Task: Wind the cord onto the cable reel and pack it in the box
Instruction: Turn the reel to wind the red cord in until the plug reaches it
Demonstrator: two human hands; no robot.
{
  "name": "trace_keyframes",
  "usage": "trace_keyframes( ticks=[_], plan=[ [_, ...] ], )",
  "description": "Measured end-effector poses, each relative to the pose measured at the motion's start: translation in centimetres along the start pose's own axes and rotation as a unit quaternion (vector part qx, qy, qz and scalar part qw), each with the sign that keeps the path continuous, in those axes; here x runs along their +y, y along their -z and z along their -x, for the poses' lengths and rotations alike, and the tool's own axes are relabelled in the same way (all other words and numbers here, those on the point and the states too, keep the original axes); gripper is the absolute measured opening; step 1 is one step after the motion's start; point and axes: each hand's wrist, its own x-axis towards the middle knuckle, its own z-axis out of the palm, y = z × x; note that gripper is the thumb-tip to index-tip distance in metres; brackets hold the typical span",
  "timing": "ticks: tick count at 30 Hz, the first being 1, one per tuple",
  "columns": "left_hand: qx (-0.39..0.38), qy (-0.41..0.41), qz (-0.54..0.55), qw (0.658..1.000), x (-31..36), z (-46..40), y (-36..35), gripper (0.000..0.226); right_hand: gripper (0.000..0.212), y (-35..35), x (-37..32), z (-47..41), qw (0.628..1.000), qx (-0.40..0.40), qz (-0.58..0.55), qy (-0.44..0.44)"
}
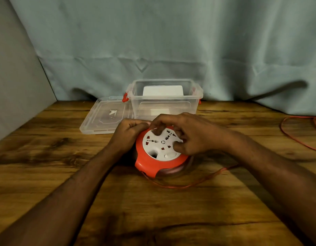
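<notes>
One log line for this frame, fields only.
stage: winding | left hand: grips cable reel | right hand: turns its face | cord: partly out | box: open

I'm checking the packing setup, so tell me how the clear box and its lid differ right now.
The clear plastic box stands upright and open at the back of the wooden table; its lid lies flat on the table, left of the box. The box is deep and holds a white object; the lid is shallow and holds nothing. Red latches show on the box, none on the lid. Both are transparent plastic.
</notes>
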Motion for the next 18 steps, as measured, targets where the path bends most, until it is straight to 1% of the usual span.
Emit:
trace_keyframes(
  ticks=[2,4,10,13,16,18],
  plan=[
    [0.003,0.013,0.009,1.0,-0.06,-0.02,-0.02,0.034,0.08,0.29,0.33,0.03,0.999,-0.019,-0.024,-0.019],
    [0.002,0.018,0.006,1.0,-0.22,-0.12,0.02,0.03,0.086,0.48,0.36,0.16,0.998,-0.024,-0.043,-0.028],
    [-0.004,0.021,0.002,1.0,-0.41,-0.18,0.06,0.026,0.092,1.01,0.3,0.05,0.997,-0.019,-0.051,-0.046],
    [-0.001,0.015,-0.002,1.0,-0.53,-0.21,0.07,0.026,0.092,0.99,0.27,0.1,0.997,-0.011,-0.048,-0.052],
    [0.001,0.015,0.005,1.0,-0.5,-0.23,0.01,0.027,0.087,0.87,0.07,0.14,0.999,0.005,-0.007,-0.043],
    [0.002,0.018,0.003,1.0,-0.51,-0.26,-0.02,0.027,0.081,0.64,-0.06,0.11,0.999,0.013,0.023,-0.04]
  ],
)
